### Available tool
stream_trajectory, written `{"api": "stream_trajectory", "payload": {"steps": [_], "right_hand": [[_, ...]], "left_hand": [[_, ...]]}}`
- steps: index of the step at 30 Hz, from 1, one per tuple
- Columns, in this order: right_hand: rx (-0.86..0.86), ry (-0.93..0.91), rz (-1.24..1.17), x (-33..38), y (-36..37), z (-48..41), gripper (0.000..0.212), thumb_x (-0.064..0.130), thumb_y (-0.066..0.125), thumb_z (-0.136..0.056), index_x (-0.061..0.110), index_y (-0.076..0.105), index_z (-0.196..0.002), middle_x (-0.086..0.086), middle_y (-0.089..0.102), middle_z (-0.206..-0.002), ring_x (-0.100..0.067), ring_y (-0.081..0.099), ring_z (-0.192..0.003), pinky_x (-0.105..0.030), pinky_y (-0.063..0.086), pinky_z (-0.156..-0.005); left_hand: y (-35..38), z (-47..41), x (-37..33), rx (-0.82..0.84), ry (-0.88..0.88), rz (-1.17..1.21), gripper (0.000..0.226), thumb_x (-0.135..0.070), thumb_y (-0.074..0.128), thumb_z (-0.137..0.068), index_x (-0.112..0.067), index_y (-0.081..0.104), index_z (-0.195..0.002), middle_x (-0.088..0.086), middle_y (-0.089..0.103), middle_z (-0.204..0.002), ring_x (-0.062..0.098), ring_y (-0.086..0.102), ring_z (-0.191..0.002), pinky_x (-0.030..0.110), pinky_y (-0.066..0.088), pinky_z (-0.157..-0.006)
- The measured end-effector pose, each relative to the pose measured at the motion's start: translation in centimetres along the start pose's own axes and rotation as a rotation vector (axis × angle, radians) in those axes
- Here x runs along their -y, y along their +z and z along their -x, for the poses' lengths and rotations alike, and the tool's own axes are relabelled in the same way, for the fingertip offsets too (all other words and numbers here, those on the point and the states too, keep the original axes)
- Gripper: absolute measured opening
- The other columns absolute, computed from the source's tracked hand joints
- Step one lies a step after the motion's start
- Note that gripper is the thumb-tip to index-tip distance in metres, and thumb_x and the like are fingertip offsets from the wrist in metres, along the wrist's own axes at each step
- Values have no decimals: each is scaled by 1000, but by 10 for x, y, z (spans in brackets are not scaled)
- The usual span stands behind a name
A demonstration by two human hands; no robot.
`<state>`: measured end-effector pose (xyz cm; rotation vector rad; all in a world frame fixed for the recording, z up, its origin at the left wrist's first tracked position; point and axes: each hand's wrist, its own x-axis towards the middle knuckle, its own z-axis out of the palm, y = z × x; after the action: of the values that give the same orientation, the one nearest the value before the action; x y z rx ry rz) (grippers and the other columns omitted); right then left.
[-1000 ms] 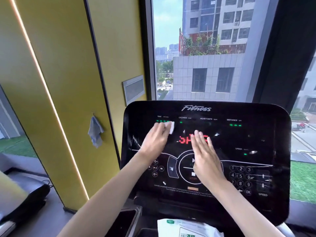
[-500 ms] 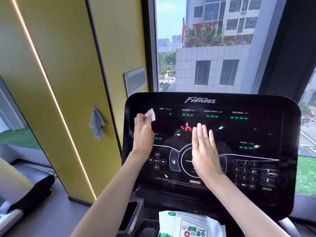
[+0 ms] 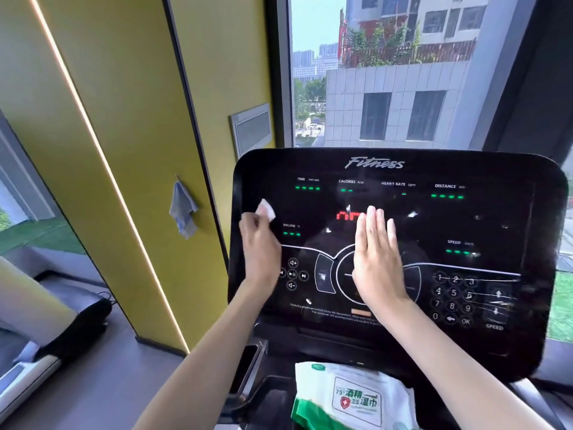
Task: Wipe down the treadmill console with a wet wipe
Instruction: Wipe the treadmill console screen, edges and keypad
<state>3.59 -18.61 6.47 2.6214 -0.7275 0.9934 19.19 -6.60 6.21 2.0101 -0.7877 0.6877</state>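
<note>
Below the fingers (image 3: 372,221) lies a pack (image 3: 356,395) of wipes. The wipe (image 3: 267,209), a small limp damp wad, looks light and likely to bunch, so it is best held by its middle; the left hand's (image 3: 259,246) curled fingers pinch it at the console's (image 3: 465,218) left edge. The right hand (image 3: 376,259) rests flat on the glossy, likely slick face, fingers straight and together, with a window (image 3: 387,88) beyond them and a cloth (image 3: 183,209) on the wall (image 3: 124,88) to their left.

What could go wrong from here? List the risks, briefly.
1. The right hand lies flat on the round centre control of the lit console and might trigger it.
2. The left hand grips the wipe beside the media buttons; a stroke across could press them.
</note>
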Motion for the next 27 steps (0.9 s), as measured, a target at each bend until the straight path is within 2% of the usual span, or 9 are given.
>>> {"api": "stream_trajectory", "payload": {"steps": [4, 9, 11, 14, 16, 20, 21, 23, 27], "right_hand": [[-10, -13, -16, -4, -1, 2, 69, -16, 49, -71, -16, 28, -136, -36, 27, -143, -46, 25, -135, -54, 23, -111], [-28, -13, -40, -3, 0, 2, 60, -12, 31, -76, -17, 27, -136, -36, 27, -143, -46, 25, -135, -54, 21, -112], [-39, -11, -45, -3, 1, 3, 59, -12, 28, -77, -17, 27, -136, -36, 27, -142, -46, 25, -135, -54, 20, -112], [-56, -28, -61, -6, 3, 4, 59, -12, 19, -79, -16, 25, -137, -36, 25, -144, -46, 22, -136, -53, 18, -113], [-52, -40, -73, -7, 3, 5, 59, -10, 11, -80, -16, 24, -137, -36, 24, -144, -46, 22, -136, -54, 19, -112], [-59, -37, -62, -7, 6, 4, 60, -11, 7, -80, -16, 26, -137, -36, 26, -143, -46, 25, -135, -54, 22, -112], [-59, -41, -56, -8, 6, 4, 59, -12, 9, -80, -16, 26, -137, -36, 26, -143, -46, 25, -135, -54, 21, -112], [-51, -52, -58, -9, 6, 5, 59, -8, 9, -81, -15, 26, -137, -35, 25, -144, -45, 24, -136, -54, 22, -112], [-16, -84, -57, -15, -1, 5, 55, -4, 26, -83, -15, 28, -137, -34, 25, -145, -44, 24, -136, -54, 25, -111]], "left_hand": [[2, 26, -8, 185, 446, -33, 54, 18, 48, -75, 0, 48, -126, 8, 39, -99, 21, 41, -83, 33, 50, -70], [-9, 6, 17, -53, -128, 130, 52, 12, 44, -88, -7, 45, -137, 7, 40, -97, 16, 42, -86, 27, 45, -83], [-4, 15, 0, -9, -109, 110, 52, 10, 42, -89, -7, 41, -138, 9, 41, -101, 18, 43, -89, 27, 43, -85], [-3, 28, -10, 248, 201, 38, 48, 7, 46, -86, -6, 44, -133, 16, 45, -114, 26, 47, -100, 32, 44, -86], [-6, 22, 4, 213, 346, 15, 49, 9, 47, -85, -2, 47, -132, 15, 47, -104, 21, 47, -90, 27, 45, -79], [-4, 10, 2, -145, -154, 177, 34, 6, 43, -90, -1, 52, -122, 12, 52, -100, 15, 48, -83, 32, 48, -74], [0, 12, -10, -161, -161, 178, 30, 7, 43, -88, -1, 54, -115, 12, 54, -99, 19, 51, -84, 37, 49, -75], [14, 21, -31, -81, 110, 108, 26, 12, 45, -81, -3, 57, -100, 12, 54, -90, 26, 53, -79, 40, 50, -68], [17, 20, -35, 190, 932, -113, 24, 9, 44, -82, -3, 63, -89, 10, 57, -81, 24, 47, -69, 33, 46, -62]]}}
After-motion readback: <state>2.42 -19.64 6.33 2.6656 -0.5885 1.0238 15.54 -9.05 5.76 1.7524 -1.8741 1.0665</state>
